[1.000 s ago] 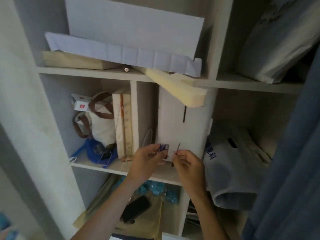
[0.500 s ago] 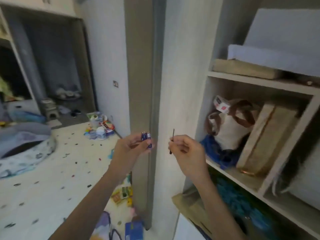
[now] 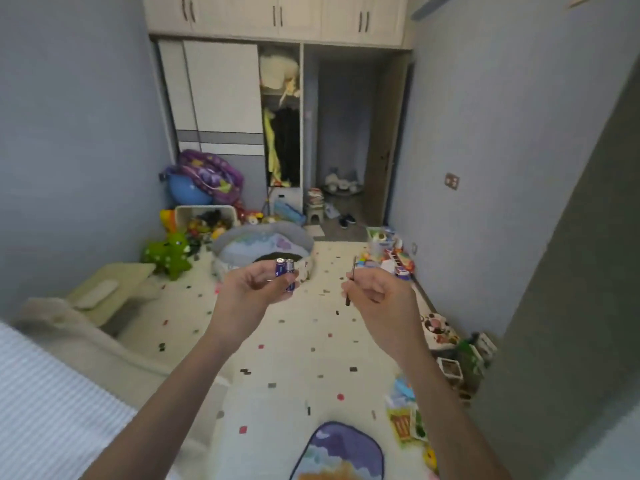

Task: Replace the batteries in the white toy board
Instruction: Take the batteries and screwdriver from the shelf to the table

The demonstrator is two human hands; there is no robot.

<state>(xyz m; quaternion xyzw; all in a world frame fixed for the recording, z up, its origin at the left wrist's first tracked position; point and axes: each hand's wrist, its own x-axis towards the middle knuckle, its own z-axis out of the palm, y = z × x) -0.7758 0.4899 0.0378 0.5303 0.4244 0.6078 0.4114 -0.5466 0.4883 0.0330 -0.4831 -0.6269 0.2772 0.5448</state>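
Note:
My left hand (image 3: 254,289) is raised in front of me and pinches two blue batteries (image 3: 284,271) side by side, their metal ends up. My right hand (image 3: 375,292) is level with it, a short gap to the right, and grips a thin dark screwdriver (image 3: 351,282) that stands nearly upright between the fingers. I cannot pick out the white toy board among the toys on the floor.
A speckled cream floor mat (image 3: 294,348) stretches ahead. A round padded pet bed (image 3: 263,244) lies beyond my hands. Toys line the right wall (image 3: 391,258) and the far left corner (image 3: 194,223). A striped bed edge (image 3: 45,403) is at lower left, a wardrobe (image 3: 221,98) at the far end.
The view has swung left, from the shelf unit to the open room. Both hands keep their hold on the batteries and the screwdriver and have drifted slightly apart.

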